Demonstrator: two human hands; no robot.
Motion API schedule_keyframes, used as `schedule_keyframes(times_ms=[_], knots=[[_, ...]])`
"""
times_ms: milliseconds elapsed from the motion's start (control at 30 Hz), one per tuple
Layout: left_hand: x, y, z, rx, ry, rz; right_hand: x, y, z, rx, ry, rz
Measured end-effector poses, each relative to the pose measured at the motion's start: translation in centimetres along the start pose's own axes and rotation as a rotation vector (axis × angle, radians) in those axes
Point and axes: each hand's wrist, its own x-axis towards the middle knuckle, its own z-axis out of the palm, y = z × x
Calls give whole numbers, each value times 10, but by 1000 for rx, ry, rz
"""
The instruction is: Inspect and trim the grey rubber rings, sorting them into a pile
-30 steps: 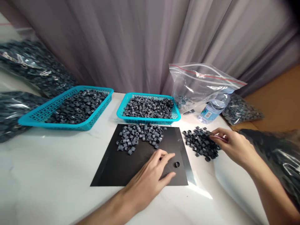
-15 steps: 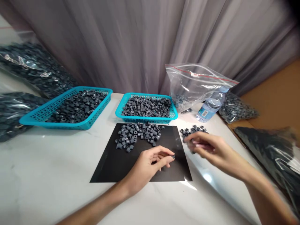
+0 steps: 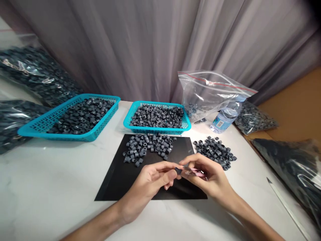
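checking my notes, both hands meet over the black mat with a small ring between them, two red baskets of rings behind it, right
Not quite: the baskets are teal, not red. The head view shows the larger basket and smaller basket behind the black mat, and the left hand and right hand meeting over it with a small ring between them.

Backdrop: grey curtain (image 3: pixel 140 47) hanging in vertical folds across the full width behind the desk (image 3: pixel 50 187). Desk top white, glossy, faintly marbled, with soft glare on its near right part. Brown flat panel (image 3: pixel 296 110) at far right. Lighting even, diffuse.
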Motion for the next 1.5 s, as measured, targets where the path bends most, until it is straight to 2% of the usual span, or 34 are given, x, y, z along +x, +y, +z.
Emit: schedule_keyframes(times_ms=[333,733,967,1133,1367,1500], knots=[[-1,-1,0,9,23,17,5,4,10,184,18,46],[0,1,0,3,5,-6,4,2,8,117,50,5],[0,3,3,28,-4,-8,3,4,9,91,62,72],[1,0,4,-115,6,-62,5,5,10,146,40,88],[0,-4,1,-296,53,-126,8,10,12,119,147,129],[2,-3,1,-325,56,-145,9,14,12,188,164,193]])
